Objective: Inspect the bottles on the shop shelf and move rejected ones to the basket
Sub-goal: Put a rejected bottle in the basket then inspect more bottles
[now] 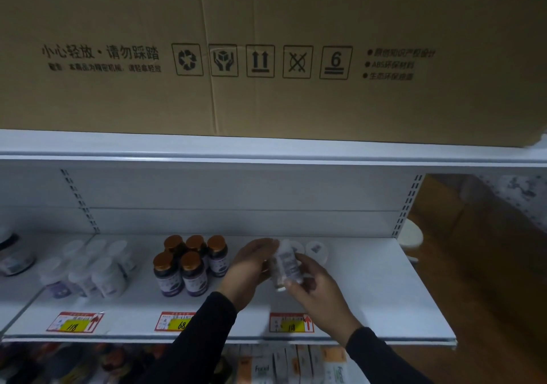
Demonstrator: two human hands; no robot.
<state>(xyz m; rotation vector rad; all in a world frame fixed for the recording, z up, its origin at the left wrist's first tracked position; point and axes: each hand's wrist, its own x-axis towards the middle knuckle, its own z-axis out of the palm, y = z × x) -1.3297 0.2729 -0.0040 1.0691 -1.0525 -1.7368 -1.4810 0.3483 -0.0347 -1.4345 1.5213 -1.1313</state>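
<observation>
A small white bottle [284, 265] with a printed label is held tilted above the white shelf [370, 295], between both hands. My right hand [318, 292] grips its lower end, thumb across the bottom. My left hand [251, 268] cups its left side with curved fingers. Behind it stands one more white bottle [316, 250]. A cluster of several brown bottles with copper caps [189, 265] stands just left of my left hand. No basket is in view.
Several white bottles [88, 271] stand at the shelf's left. Price tags [291, 323] line the front edge. A large cardboard box [266, 52] fills the shelf above. Boxed goods [296, 366] sit on the shelf below. A wooden floor [473, 265] lies to the right.
</observation>
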